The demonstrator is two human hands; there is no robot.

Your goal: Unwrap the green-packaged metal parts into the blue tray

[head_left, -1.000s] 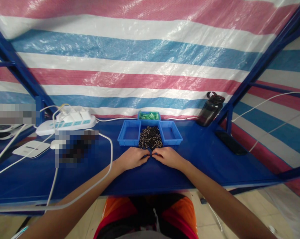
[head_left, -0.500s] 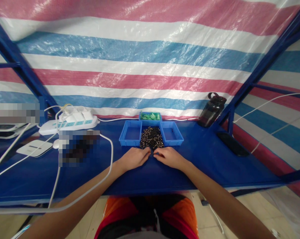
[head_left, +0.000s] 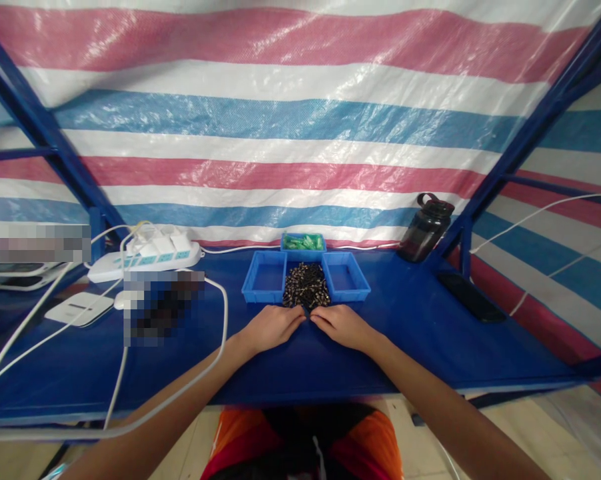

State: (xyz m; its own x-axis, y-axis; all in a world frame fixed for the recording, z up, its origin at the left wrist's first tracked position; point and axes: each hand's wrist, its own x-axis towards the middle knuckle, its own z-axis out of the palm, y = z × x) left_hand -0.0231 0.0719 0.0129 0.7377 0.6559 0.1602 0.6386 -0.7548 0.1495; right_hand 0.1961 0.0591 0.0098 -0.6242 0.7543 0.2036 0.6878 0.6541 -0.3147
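Observation:
A heap of small black and brassy parts point(head_left: 306, 283) lies on the blue table point(head_left: 310, 367), between two blue bins. At its near edge my left hand point(head_left: 276, 327) and my right hand point(head_left: 341, 327) face each other, fingertips almost meeting. Both hands have their fingers pinched together; whatever is in them is too small to make out. The left blue bin point(head_left: 264, 298) and the right blue bin point(head_left: 349, 295) flank the heap. Behind it a third blue bin point(head_left: 303, 255) holds green pieces point(head_left: 303, 242).
A white power strip point(head_left: 145, 262) with plugs and cables stands at the left, near a flat white device point(head_left: 79, 309). One white cable point(head_left: 224, 313) loops above my left forearm. At the right are a dark bottle point(head_left: 424, 230) and a black phone-like slab point(head_left: 471, 297).
The view has tilted up slightly, so everything sits lower in the picture. My right hand's fingers look more closed, and both hands stay at the heap's near edge.

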